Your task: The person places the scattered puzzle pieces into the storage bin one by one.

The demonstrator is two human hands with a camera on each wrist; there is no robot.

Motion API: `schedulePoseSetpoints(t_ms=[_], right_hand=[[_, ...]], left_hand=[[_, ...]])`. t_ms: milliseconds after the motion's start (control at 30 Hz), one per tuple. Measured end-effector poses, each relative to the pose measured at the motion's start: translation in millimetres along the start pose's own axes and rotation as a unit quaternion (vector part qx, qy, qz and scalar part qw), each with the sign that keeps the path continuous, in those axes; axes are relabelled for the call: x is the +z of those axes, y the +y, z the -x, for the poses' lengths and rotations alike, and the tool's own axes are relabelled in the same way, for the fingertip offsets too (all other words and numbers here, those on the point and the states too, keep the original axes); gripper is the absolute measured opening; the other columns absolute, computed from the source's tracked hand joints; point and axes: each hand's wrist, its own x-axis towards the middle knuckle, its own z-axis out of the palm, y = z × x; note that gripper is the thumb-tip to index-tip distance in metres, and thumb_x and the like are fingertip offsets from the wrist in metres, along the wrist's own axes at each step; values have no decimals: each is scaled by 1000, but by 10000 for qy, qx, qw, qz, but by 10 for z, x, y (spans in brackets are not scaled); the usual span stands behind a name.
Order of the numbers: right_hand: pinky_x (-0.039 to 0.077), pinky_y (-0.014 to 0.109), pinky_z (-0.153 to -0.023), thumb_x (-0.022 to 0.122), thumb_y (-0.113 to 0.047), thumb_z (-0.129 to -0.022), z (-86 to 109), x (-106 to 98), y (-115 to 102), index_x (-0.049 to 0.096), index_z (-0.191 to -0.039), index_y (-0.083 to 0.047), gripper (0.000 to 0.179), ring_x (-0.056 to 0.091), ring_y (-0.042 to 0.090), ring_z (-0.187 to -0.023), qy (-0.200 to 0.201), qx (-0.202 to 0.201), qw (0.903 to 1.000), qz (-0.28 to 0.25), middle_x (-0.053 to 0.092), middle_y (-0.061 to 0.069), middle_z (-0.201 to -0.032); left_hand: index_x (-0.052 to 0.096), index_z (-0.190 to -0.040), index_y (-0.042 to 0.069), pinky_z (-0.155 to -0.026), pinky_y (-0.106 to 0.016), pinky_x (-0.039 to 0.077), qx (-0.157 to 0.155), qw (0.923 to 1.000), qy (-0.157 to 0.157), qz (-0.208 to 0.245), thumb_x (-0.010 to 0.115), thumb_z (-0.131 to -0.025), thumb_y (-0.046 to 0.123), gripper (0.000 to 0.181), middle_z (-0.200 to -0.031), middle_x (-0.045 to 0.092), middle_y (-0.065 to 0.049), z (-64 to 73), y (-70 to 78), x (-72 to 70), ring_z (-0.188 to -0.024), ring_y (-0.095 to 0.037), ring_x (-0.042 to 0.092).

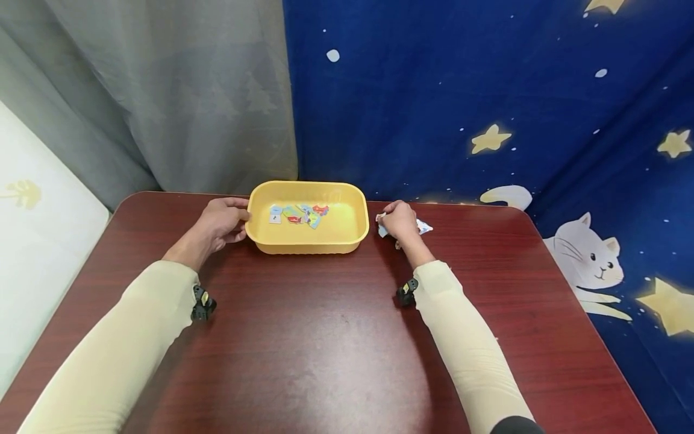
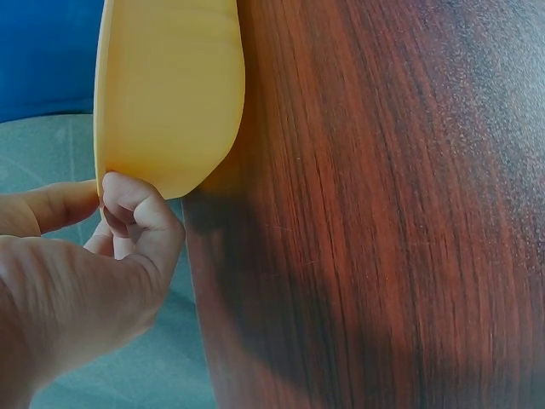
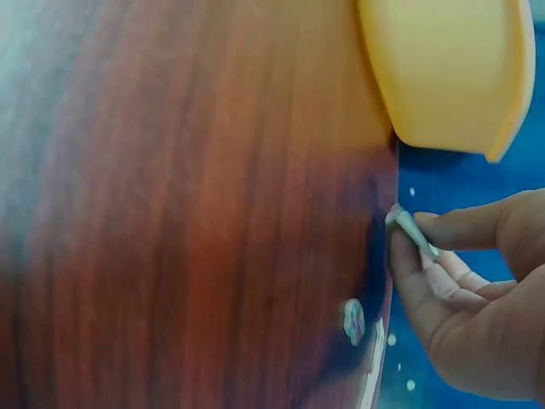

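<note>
Small thin piece [image 3: 414, 232] sits between thumb and forefinger of the pinching right hand [image 1: 400, 220], near the far edge of the table [image 1: 303, 325], right of the yellow tray [image 1: 303, 248], whose left rim the left hand [image 1: 219, 222] pinches.

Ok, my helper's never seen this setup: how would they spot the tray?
Find the dark red table. At its far edge, between left hand and right hand, sits the tray: yellow, round-cornered, small colourful pieces inside, the only container there.
</note>
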Motion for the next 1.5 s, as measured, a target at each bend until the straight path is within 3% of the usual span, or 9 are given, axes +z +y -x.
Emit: schedulePoseSetpoints(t_ms=[100,200,367,567,767,933,1167,1333,1500], right_hand=[[50,35,-82,70,-16,-84,-33,-62,39,65,-115,-5,34,57,28,-98,-44,-32,9976,-693,66,15,-110],[51,28,-73,65,-13,-88,-51,-124,66,65,-119,-2,33,58,22,-89,-326,-24,9893,-1421,65,16,-110],[51,19,-60,57,-6,-93,-48,-210,95,62,-126,1,34,58,12,-76,-847,191,9665,-2414,61,20,-116],[55,19,-65,54,-2,-94,-43,-281,108,56,-132,2,38,61,11,-77,-1195,401,9381,-3227,56,23,-128],[56,23,-64,58,-1,-93,-26,-346,47,52,-136,1,43,63,12,-70,-1349,458,9067,-3970,61,10,-105],[57,23,-61,62,-1,-90,-11,-373,-23,56,-132,0,42,62,12,-67,-1308,442,8938,-4267,63,3,-89],[59,25,-64,63,3,-90,-6,-326,-98,63,-119,-2,30,66,13,-67,-1350,517,8706,-4703,67,4,-85],[59,28,-67,58,3,-93,10,-282,-177,59,-128,2,35,67,15,-71,-1406,508,8658,-4776,67,7,-85],[59,29,-71,49,5,-95,51,-227,-305,53,-135,5,40,67,16,-75,-1596,488,8738,-4567,64,11,-88]], left_hand=[[39,-145,5,-52,-21,52,0,10000,33,-18,49,-97,8,49,-85,54,-6,1,7,2,-57,-9,52],[39,-145,6,-53,-21,52,6,10000,42,-47,49,-98,9,48,-87,54,-7,6,15,4,-57,-9,52],[39,-145,5,-53,-21,52,-6,10000,15,-44,49,-98,9,49,-85,53,-7,13,18,5,-57,-9,52],[38,-146,5,-53,-21,53,38,10000,-21,-62,49,-98,9,49,-84,53,-6,25,2,5,-57,-8,52],[38,-146,5,-53,-21,53,94,9999,-33,-90,49,-98,8,50,-84,53,-6,28,-16,-4,-57,-7,52],[38,-146,5,-54,-21,53,90,9999,-31,-131,49,-98,9,49,-85,54,-7,26,-20,-8,-57,-8,52],[37,-147,5,-53,-20,52,71,9999,-71,-35,49,-98,8,51,-83,54,-5,14,-16,-9,-58,-7,52],[38,-146,5,-53,-21,53,80,9999,-46,-58,49,-98,8,50,-84,55,-6,5,-25,-10,-57,-7,53],[39,-145,5,-53,-21,53,94,9999,1,-77,48,-98,9,48,-88,54,-9,0,-26,-9,-58,-8,52]])
